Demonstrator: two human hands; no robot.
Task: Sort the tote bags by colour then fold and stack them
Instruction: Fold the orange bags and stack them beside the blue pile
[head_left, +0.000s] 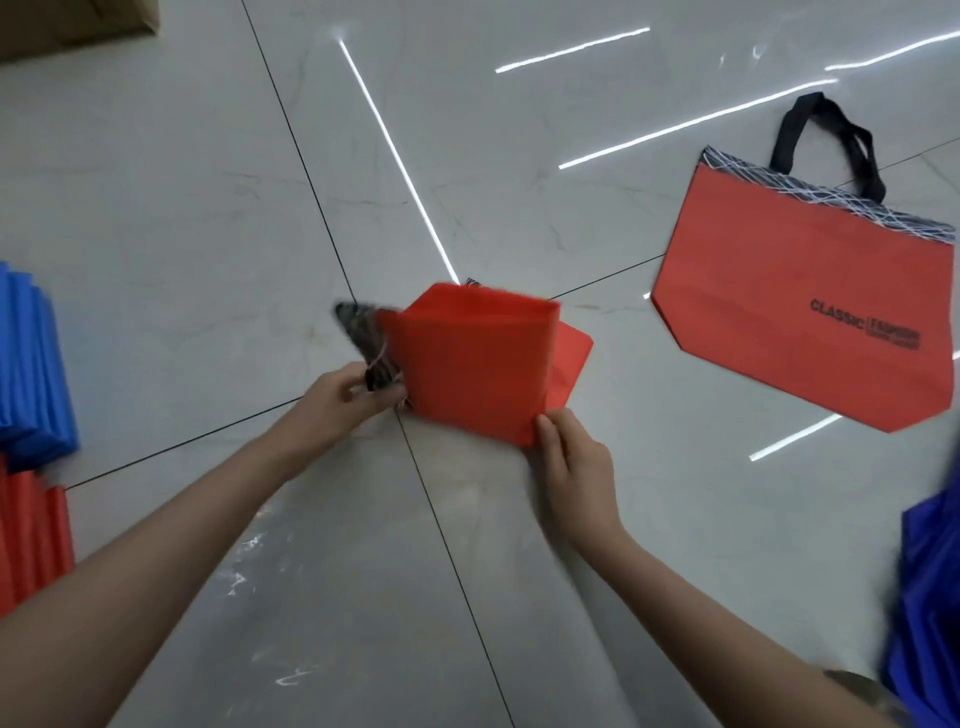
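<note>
A partly folded red tote bag (472, 358) lies in the middle of the grey tiled floor. My left hand (337, 400) pinches its black patterned top band at the left end. At the bag's near right corner my right hand (571, 457) grips the fabric, thumb on top. A second red tote bag (795, 291) with black handles and "CLASSIC" print lies flat and unfolded at the right. A stack of folded blue bags (31, 358) stands at the left edge, with a stack of folded red bags (31, 540) just below it.
Blue fabric (930, 597), possibly more bags, shows at the right edge near my right arm. A brown cardboard box (72, 26) sits at the top left corner. Bright light strips reflect on the glossy floor tiles (208, 208).
</note>
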